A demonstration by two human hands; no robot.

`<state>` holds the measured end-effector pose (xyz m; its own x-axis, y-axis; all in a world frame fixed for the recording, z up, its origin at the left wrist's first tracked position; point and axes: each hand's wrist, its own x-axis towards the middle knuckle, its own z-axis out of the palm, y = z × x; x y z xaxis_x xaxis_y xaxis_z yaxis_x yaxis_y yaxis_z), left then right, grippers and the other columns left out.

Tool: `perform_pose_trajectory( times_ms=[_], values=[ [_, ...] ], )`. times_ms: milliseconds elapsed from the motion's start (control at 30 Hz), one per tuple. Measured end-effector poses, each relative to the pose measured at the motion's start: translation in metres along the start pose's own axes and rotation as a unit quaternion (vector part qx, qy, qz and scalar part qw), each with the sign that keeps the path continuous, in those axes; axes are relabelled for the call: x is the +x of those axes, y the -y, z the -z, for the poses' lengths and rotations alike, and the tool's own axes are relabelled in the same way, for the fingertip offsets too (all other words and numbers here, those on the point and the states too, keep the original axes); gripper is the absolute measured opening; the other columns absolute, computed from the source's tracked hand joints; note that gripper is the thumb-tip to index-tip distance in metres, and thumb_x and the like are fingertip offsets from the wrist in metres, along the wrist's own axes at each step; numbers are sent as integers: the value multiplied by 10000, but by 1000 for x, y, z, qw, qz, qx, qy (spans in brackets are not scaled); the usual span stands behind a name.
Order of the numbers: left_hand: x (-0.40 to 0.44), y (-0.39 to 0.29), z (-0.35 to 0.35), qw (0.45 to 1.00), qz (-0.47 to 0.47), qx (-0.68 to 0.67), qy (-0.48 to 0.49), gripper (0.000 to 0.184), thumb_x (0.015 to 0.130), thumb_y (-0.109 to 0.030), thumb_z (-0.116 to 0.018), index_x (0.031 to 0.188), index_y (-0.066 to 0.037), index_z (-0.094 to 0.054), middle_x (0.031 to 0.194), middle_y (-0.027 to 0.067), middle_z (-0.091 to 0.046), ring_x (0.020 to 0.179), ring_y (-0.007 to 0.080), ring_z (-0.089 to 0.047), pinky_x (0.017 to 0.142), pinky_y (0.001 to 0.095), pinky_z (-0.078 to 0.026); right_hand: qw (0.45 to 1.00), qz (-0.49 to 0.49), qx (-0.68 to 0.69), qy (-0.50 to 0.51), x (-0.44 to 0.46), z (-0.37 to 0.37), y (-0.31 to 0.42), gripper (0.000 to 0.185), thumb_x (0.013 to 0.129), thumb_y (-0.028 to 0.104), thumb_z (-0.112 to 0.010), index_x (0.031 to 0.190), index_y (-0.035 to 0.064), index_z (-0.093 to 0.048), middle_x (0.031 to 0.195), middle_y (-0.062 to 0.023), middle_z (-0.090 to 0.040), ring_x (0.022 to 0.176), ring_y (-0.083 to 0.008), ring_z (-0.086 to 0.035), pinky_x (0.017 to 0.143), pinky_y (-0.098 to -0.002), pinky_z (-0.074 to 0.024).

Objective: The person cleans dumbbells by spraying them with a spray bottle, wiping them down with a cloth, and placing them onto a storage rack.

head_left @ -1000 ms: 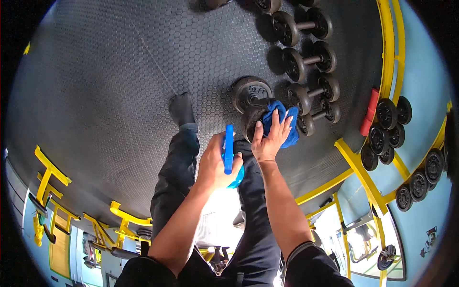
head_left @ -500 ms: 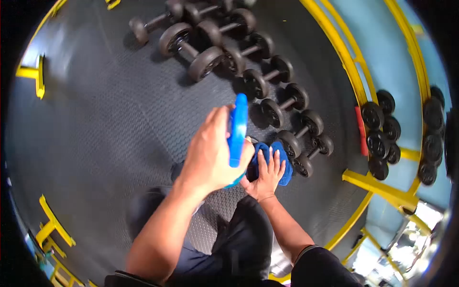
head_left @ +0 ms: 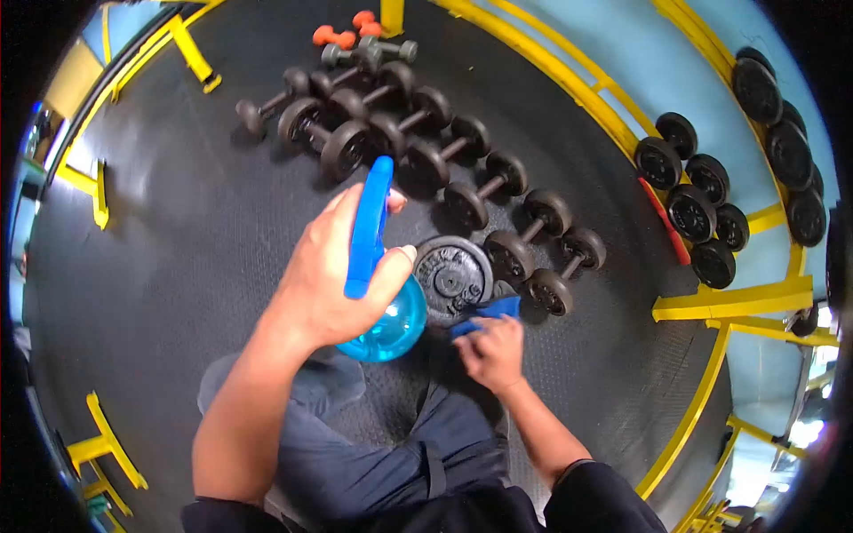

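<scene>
My left hand [head_left: 324, 275] is wrapped round the blue head of a spray bottle [head_left: 396, 329], whose clear turquoise body hangs below the fingers. A blue cloth [head_left: 499, 308] is bunched in my right hand [head_left: 494, 355], the fingers closed on it. Just beyond the cloth, a round grey weight plate [head_left: 451, 277] with raised lettering lies on the dark mat. The cloth is close to the plate's lower right edge; I cannot tell whether it touches. My bent legs are below both hands.
Several black dumbbells [head_left: 487, 191] stand in a row beyond the plate, with small orange dumbbells [head_left: 334, 36] at the far end. Yellow rack frames [head_left: 733, 299] run along the right, holding black plates [head_left: 691, 213]. A yellow foot [head_left: 99, 194] stands on the left.
The right hand has gone from spread flat on the cloth to gripping it bunched up, nearer to me. The weight plate now shows. The left hand keeps hold of the spray bottle.
</scene>
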<state>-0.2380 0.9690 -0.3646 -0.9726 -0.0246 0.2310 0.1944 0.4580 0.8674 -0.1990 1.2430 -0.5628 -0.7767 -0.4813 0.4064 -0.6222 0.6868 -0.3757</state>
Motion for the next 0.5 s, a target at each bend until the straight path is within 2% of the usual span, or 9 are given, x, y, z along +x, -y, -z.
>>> perform_pose_trajectory(
  times_ms=[67, 133, 167, 200, 267, 300, 367, 467, 500],
  values=[
    [-8, -3, 10, 998, -46, 37, -3, 396, 755, -116, -670, 1102, 25, -540, 974, 169, -603, 743, 253, -638, 708, 348, -515, 951, -292, 83, -61, -29, -12, -31, 185, 783, 225, -737, 840, 95, -619, 888, -66, -671, 771, -245, -630, 736, -407, -493],
    [-9, -7, 19, 999, -24, 29, -21, 408, 758, -114, -674, 1113, 29, -535, 977, 160, -602, 732, 233, -631, 705, 335, -511, 803, -479, 305, -180, -25, -8, -46, 176, 866, 233, -665, 844, 65, -621, 869, -64, -674, 664, -214, -632, 644, -341, -520],
    [-10, -8, 22, 999, -5, 13, -33, 420, 760, -113, -679, 1125, 33, -530, 980, 151, -602, 721, 213, -624, 701, 323, -508, 708, -485, 478, -190, -28, -7, -53, 259, 917, 247, -580, 1075, 42, -598, 1037, -64, -652, 865, -228, -643, 816, -372, -511],
    [-10, -11, 27, 999, 27, -6, -28, 435, 767, -122, -687, 1141, 33, -527, 1002, 137, -601, 711, 188, -610, 700, 312, -504, 707, -487, 477, -186, -23, -7, -44, 259, 917, 247, -580, 1075, 42, -598, 1037, -64, -652, 865, -228, -643, 816, -372, -511],
    [-8, -3, 31, 999, -12, 10, -42, 439, 771, -124, -693, 1147, 30, -527, 1002, 125, -604, 695, 178, -598, 679, 301, -502, 571, -441, 654, -227, -4, -15, -8, 451, 900, 265, -578, 1278, 32, -503, 1199, -83, -574, 1099, -206, -539, 966, -352, -415],
    [-7, -5, 28, 999, -11, 10, -41, 439, 771, -124, -693, 1147, 30, -527, 1002, 125, -604, 695, 178, -598, 679, 301, -502, 563, -451, 668, -184, -7, -30, -2, 574, 898, 256, -553, 1399, 38, -376, 1357, -90, -453, 1236, -201, -423, 1071, -352, -297],
    [-2, -14, 22, 995, 70, -53, -54, 448, 751, -166, -644, 1156, -2, -545, 1083, 43, -596, 743, 55, -481, 716, 219, -420, 613, -451, 608, -226, 14, -42, 14, 569, 899, 248, -569, 1390, 29, -382, 1348, -89, -460, 1226, -201, -424, 1068, -346, -290],
    [5, -16, 26, 997, 80, -16, -8, 443, 755, -160, -637, 1157, 4, -548, 1077, 40, -593, 745, 62, -489, 713, 224, -422, 684, -472, 518, -203, 39, -52, -9, 510, 905, 236, -579, 1349, 27, -441, 1288, -83, -509, 1179, -182, -453, 1051, -319, -293],
    [7, -15, 25, 997, 74, -36, -12, 428, 762, -144, -638, 1153, 9, -553, 1049, 42, -599, 750, 70, -497, 709, 229, -422, 694, -466, 520, -176, 45, -56, -31, 450, 901, 240, -588, 1290, 26, -510, 1222, -74, -553, 1136, -168, -480, 1025, -296, -313]
  ],
)
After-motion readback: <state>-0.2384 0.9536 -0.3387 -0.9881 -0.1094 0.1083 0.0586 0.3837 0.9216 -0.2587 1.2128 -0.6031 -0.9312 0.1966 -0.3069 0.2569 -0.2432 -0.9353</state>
